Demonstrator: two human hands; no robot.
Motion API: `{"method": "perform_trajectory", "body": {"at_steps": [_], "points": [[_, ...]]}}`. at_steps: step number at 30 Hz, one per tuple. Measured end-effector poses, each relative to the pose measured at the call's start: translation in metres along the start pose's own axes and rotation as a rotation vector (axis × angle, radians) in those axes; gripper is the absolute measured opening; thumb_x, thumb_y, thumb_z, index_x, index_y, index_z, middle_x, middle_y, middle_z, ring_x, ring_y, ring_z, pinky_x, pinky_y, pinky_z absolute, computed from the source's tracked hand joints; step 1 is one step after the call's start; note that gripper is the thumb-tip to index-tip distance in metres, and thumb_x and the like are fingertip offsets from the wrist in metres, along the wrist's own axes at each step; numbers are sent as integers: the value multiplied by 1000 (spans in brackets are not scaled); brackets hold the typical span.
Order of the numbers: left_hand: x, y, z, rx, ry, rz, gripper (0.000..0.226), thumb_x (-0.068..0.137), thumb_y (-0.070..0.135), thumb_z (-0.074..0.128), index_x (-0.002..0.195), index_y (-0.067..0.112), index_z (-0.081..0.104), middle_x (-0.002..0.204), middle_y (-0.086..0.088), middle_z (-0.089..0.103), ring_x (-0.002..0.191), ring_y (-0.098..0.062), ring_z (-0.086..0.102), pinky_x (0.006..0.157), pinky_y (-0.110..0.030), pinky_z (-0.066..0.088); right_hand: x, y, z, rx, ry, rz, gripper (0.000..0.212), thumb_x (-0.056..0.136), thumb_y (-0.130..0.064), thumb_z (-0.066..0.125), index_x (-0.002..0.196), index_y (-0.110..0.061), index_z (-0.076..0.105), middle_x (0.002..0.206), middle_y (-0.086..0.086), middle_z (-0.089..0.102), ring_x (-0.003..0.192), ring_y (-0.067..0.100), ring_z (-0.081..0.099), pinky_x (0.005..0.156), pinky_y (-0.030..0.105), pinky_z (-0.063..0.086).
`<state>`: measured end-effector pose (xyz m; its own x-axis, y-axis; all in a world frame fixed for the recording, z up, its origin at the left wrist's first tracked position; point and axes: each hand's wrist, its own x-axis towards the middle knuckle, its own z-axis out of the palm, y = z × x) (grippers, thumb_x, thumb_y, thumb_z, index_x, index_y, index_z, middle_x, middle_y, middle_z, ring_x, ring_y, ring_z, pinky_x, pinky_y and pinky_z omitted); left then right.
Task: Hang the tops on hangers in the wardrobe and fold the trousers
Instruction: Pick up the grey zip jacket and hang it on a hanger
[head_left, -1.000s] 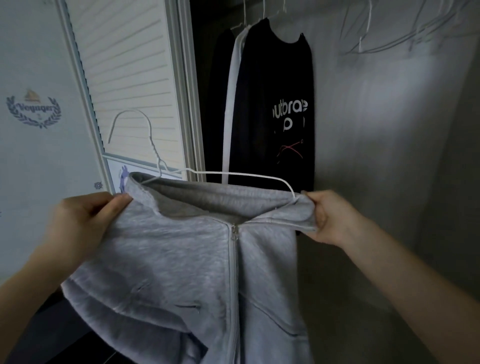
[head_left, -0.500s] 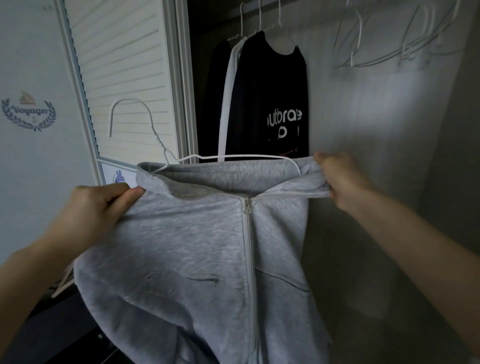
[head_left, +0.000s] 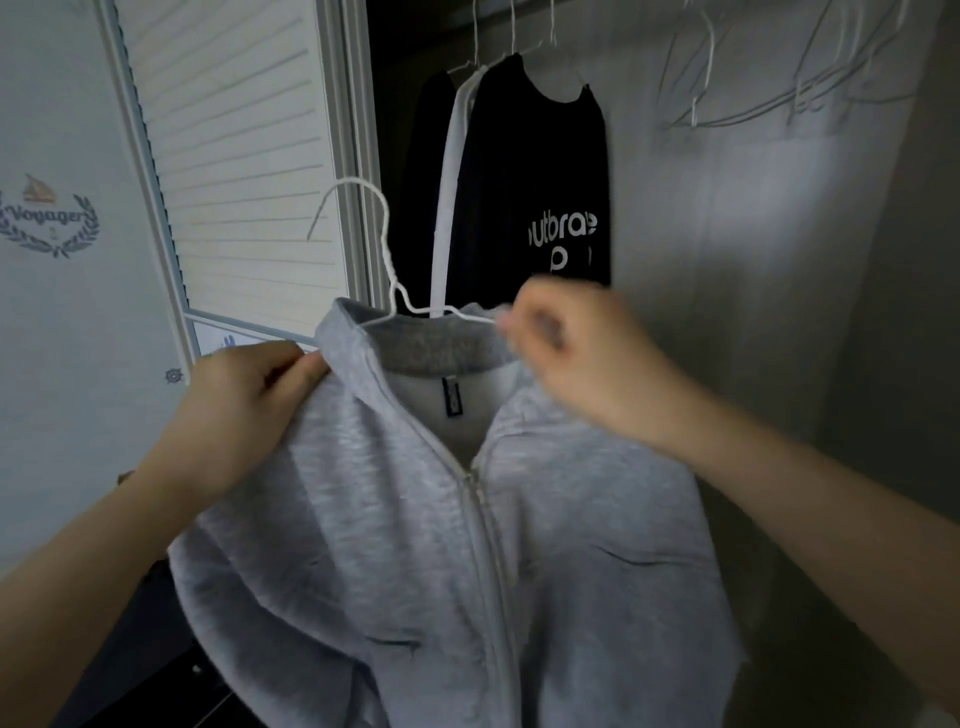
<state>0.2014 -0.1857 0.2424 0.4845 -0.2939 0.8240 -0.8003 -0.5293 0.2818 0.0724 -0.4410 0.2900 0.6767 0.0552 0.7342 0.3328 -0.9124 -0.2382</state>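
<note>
A grey zip-up top (head_left: 415, 519) hangs in front of me on a white wire hanger (head_left: 387, 270), whose hook stands up above the collar. My left hand (head_left: 244, 410) grips the top's left shoulder, thumb on the fabric. My right hand (head_left: 576, 358), blurred, has its fingers curled at the right side of the collar, by the hanger's wire; exactly what it holds I cannot tell. The zip is open a short way at the neck, showing a dark label inside.
In the open wardrobe, a black printed top (head_left: 535, 171) and another dark garment with a white stripe (head_left: 447, 197) hang at the left. Several bare white hangers (head_left: 779, 98) hang upper right. A slatted white door (head_left: 234, 156) stands at the left.
The top has risen and its collar has bunched together. My right hand moved left from the far shoulder to the collar; the hanger's hook now stands more upright.
</note>
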Motion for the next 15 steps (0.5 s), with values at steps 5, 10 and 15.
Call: {"method": "perform_trajectory", "body": {"at_steps": [5,10,15], "points": [[-7,-5,-11,-60,43,-35,46,90,43,52,53,17,57,45,3,52,58,-11,53,50,-7,35,-3,37,-31,-52,232,137,28,93,-38,54,82,-15,64,63,-6,59,55,6,54,60,28,44],[-7,-4,-7,-91,16,4,41,87,43,54,55,19,60,52,3,58,56,-9,55,49,-6,35,-21,61,-11,-72,-354,142,20,96,-27,51,85,-13,60,82,-1,62,72,5,56,68,22,43],[-10,-8,-4,-62,-49,99,29,86,30,62,59,20,65,49,4,59,63,-16,60,52,-9,39,-30,71,-5,31,-185,197,42,100,-31,43,64,-11,51,59,-3,52,51,2,43,54,22,35]]}}
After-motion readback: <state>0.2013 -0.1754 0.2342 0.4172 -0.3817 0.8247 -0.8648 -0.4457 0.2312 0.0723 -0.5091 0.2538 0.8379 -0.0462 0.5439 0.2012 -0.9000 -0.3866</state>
